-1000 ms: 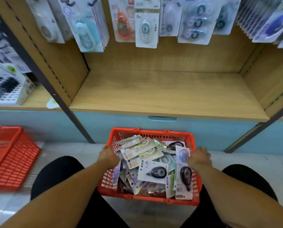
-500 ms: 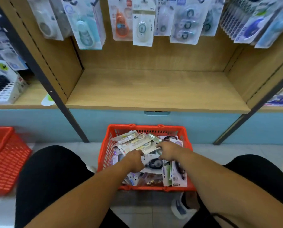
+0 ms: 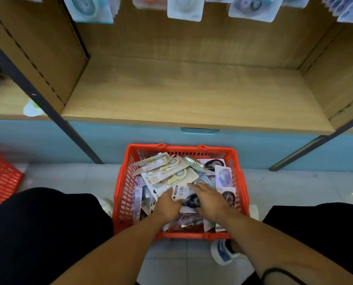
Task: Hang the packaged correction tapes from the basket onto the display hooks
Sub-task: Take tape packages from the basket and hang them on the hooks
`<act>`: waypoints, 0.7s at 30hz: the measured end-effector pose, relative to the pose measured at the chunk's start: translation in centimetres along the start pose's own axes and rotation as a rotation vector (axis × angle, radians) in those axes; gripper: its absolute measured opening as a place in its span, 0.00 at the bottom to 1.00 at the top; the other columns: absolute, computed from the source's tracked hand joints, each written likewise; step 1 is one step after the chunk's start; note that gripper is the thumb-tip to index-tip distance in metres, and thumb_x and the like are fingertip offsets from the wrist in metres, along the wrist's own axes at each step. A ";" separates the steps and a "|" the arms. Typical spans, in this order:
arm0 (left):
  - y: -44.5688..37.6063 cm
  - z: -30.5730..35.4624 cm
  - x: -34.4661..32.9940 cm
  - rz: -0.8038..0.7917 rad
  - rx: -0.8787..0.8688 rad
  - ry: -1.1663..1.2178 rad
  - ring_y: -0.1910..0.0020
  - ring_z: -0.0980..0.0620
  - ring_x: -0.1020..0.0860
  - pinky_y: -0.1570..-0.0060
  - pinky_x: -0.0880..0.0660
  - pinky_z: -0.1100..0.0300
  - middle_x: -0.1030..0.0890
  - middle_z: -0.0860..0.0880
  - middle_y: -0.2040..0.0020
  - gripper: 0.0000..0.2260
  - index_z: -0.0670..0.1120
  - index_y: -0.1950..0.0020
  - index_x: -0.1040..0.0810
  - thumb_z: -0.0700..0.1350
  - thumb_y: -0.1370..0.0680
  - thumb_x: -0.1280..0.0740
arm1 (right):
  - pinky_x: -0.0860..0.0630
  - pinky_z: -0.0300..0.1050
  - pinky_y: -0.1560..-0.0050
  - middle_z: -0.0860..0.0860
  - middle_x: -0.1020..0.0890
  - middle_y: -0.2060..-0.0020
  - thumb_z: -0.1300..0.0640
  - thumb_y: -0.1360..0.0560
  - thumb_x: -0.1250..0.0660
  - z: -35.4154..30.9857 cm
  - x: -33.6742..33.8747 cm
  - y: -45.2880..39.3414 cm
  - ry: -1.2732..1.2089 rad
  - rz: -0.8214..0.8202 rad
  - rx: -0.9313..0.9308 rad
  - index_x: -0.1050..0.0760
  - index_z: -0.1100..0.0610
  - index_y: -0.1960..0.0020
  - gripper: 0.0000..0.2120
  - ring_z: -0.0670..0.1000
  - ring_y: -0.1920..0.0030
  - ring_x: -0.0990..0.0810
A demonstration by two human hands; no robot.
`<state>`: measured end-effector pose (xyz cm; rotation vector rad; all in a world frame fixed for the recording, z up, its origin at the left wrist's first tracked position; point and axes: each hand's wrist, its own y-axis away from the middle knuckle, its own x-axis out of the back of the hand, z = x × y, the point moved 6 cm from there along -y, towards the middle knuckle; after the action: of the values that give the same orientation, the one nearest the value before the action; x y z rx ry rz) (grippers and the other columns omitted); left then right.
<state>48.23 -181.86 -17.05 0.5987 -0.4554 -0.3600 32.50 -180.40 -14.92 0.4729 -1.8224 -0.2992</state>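
Now both hands (image 3: 192, 202) on glossy flat packet (image 3: 180, 193) (red mesh basket (image 3: 123, 188)).

We have the basket (image 3: 123, 190) on the floor (image 3: 68, 177) between our knees, before the shelf (image 3: 192, 95). Packaged correction tapes (image 3: 169, 171) lie heaped in it, both hands (image 3: 168, 204) on them. More packs (image 3: 185, 8) hang above; a second basket (image 3: 1, 177) sits far left.

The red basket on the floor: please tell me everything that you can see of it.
The red basket looks like plastic, with slotted walls, a solid rim and two handle hinges on its far rim. It stands upright on the tiled floor, below the wooden shelf, between the person's knees. Packaged correction tapes fill it. Both hands, left hand and right hand, reach inside.
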 end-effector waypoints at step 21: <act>1.0 1.3 2.1 -0.040 -0.020 0.034 0.45 0.43 0.16 0.42 0.19 0.49 0.14 0.44 0.45 0.12 0.44 0.38 0.19 0.43 0.21 0.26 | 0.54 0.66 0.24 0.60 0.50 0.19 0.53 0.19 0.36 5.3 2.1 -1.4 0.858 -0.282 -0.074 0.46 0.50 0.19 0.31 0.64 0.20 0.56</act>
<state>49.51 -182.60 -14.90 0.5948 -0.4069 -0.3916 27.15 -182.80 -15.31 0.6783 -0.9078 -0.2922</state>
